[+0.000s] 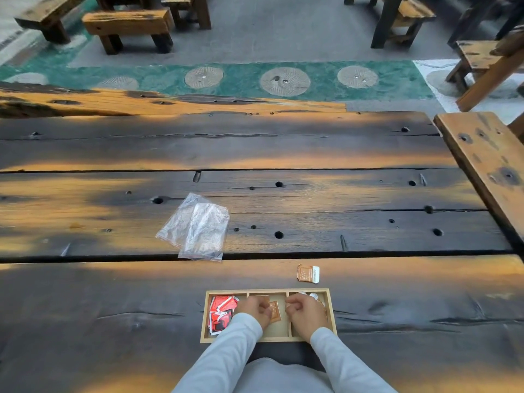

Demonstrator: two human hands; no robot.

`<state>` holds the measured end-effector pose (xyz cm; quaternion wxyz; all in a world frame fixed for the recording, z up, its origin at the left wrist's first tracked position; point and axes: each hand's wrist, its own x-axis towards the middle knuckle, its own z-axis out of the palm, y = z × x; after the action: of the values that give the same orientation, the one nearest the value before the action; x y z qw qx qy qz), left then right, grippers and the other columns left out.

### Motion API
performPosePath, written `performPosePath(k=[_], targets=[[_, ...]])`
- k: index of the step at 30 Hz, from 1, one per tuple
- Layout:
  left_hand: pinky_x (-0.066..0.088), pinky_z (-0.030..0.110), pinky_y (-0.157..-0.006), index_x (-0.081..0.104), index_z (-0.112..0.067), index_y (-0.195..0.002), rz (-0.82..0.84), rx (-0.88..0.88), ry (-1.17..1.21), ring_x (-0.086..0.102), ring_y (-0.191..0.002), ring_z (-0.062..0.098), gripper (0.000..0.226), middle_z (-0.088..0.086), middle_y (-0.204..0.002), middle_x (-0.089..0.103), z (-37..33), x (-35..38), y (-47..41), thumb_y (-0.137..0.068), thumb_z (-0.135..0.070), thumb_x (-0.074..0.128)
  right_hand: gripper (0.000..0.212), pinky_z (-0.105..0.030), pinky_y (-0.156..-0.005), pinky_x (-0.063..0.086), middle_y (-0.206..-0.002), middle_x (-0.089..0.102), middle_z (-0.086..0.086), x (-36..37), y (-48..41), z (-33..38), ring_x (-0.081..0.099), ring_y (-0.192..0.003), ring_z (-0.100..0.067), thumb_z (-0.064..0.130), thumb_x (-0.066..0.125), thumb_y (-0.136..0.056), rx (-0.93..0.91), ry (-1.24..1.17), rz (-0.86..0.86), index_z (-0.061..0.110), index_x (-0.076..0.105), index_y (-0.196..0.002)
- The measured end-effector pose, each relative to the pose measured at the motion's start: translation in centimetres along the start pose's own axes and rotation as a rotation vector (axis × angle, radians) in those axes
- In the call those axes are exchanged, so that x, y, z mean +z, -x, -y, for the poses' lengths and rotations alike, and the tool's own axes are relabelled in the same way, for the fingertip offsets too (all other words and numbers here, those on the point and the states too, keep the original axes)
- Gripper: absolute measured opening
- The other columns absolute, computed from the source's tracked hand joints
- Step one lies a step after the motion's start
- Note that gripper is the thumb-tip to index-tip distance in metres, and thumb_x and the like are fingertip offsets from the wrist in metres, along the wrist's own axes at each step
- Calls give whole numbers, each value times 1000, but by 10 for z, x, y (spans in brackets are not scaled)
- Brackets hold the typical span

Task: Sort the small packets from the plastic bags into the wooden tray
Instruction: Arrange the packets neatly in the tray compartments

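Near the front edge of a dark, weathered wooden bench [113, 307], a wooden tray [268, 290] with three compartments lies crosswise before the person. Red packets [221, 313] fill the left compartment. The left hand [253, 309] rests over the middle one, fingers curled beside or on an orange packet [274, 312]; whether it is gripped cannot be told. The right hand [306, 312] sits loosely fisted over the right compartment, where pale packets [313, 295] peek out; it is unclear whether it holds anything. One loose orange-and-white packet [308, 273] lies just beyond the tray's far right corner, ahead of the right hand, which is nearer. Two plastic bags [195, 228], seemingly empty, lie farther off to the left. Open bench surrounds everything.
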<state>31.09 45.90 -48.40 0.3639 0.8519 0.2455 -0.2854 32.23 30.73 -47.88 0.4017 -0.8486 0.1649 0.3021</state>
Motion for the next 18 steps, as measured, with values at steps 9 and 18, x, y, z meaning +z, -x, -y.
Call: performPosePath(k=[9, 18], targets=[[54, 26, -88, 74, -22, -91, 30, 97, -54, 71, -89, 22, 18, 0, -82, 75, -24, 19, 3, -83, -26, 59, 16, -8, -50, 48, -73, 67, 4, -18, -5, -22, 61, -57, -5, 6, 60, -90, 75, -141, -9, 11, 75, -89], [45, 18, -81, 74, -22, -95, -61, 111, -14, 67, -90, 17, 16, -4, -84, 72, -62, 21, -9, -87, -27, 60, 15, -25, -44, 47, -80, 73, -10, -32, -20, -26, 64, -47, -17, 0, 60, -86, 161, -415, 151, 5, 73, -91]])
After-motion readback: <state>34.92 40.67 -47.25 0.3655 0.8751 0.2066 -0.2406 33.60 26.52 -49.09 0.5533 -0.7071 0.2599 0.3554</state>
